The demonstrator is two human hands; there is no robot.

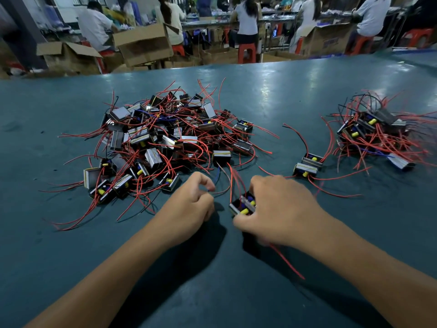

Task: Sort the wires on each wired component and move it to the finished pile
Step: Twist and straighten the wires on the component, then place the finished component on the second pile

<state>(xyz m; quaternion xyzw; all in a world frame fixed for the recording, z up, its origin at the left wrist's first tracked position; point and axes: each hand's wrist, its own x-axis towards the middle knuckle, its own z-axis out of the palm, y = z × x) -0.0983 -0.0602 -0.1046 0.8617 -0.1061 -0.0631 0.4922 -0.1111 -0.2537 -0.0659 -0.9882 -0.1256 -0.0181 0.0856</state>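
The right hand (279, 209) clamped the transformer (243, 205) steady — so the left hand (191, 204) could pinch its blue wire (216, 178) aside.

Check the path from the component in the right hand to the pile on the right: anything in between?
Yes. Two loose components with trailing red wires sit on the table between the held component in the right hand and the right pile.

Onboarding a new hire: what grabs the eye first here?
The big tangled pile of wired components with red leads, centre-left on the teal table. A smaller pile sits far right. Up front, the right hand grips one component while the left hand pinches a blue wire.
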